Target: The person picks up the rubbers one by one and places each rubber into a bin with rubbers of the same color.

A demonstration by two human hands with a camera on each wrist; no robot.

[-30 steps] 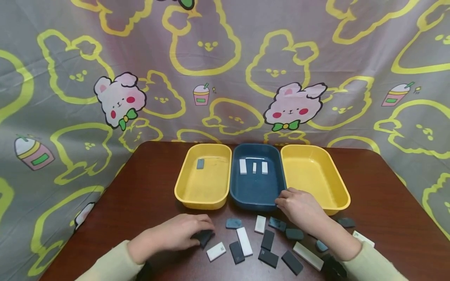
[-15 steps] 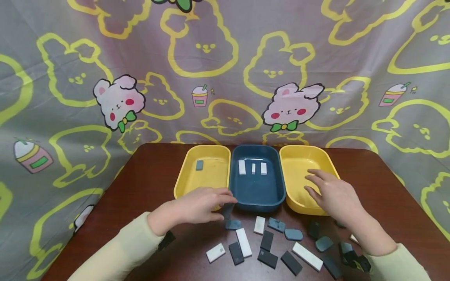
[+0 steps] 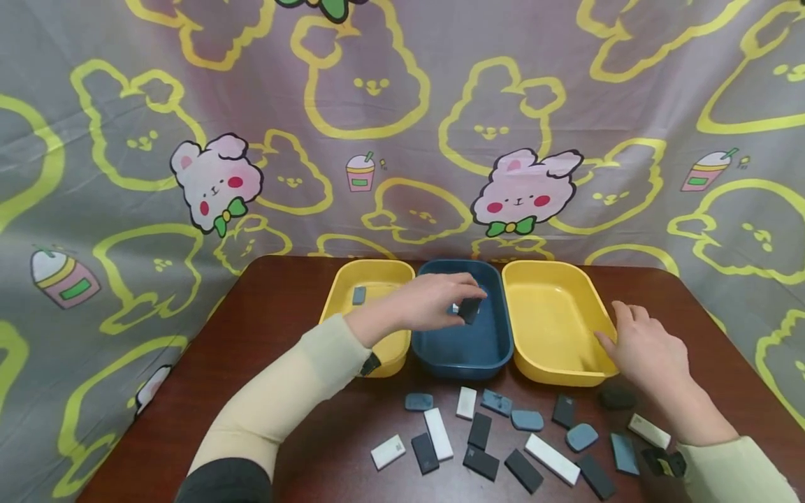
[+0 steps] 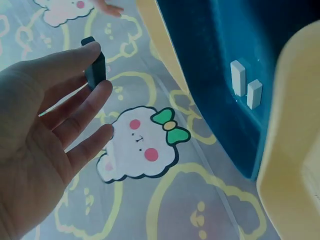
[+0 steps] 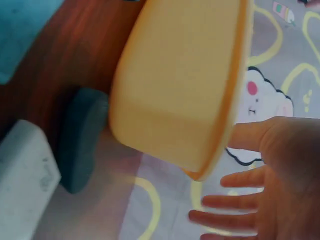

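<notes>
Over the blue tray (image 3: 462,356), my left hand (image 3: 428,302) pinches a small dark rectangular block (image 3: 469,309) between thumb and fingers. In the left wrist view the dark block (image 4: 95,67) stands upright in the fingertips, apart from the tray. Two white blocks (image 4: 238,78) show inside the blue tray there; in the head view the hand mostly hides them. My right hand (image 3: 657,349), fingers spread and holding nothing, is by the front right corner of the right yellow tray (image 3: 560,374). The right wrist view shows its thumb close to that tray's rim; contact is unclear.
A left yellow tray (image 3: 390,363), partly behind my left arm, holds a grey-blue block (image 3: 359,295). Several white, black and blue-grey blocks lie across the table's front, including a long white block (image 3: 552,459) and a rounded blue block (image 3: 581,437).
Carrying the dark block, my left hand has risen from the table at left to over the blue tray. My right hand has moved right, away from the blue tray's front corner, its fingers now spread.
</notes>
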